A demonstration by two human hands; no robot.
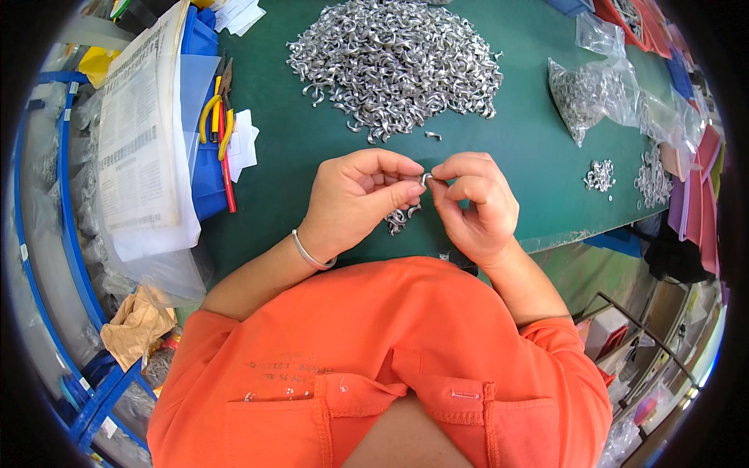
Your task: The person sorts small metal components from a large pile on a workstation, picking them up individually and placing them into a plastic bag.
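Between my fingertips is a small curved silver metal piece [426, 179]. My left hand [360, 191] pinches it from the left, and my right hand [477, 204] pinches it from the right. Below the hands, partly hidden by my left fingers, lies a small group of similar curved metal pieces [396, 222] on the green table [269, 210]. A large heap of these pieces [398, 62] spreads over the table beyond my hands. One loose piece [433, 136] lies apart, just in front of the heap.
On the left, pliers with yellow handles [209, 117] and a red pen [228, 175] lie by a blue bin [209, 183] and printed sheets [148, 125]. A clear bag of metal parts [589, 97] and small piles of rings [599, 176] are on the right.
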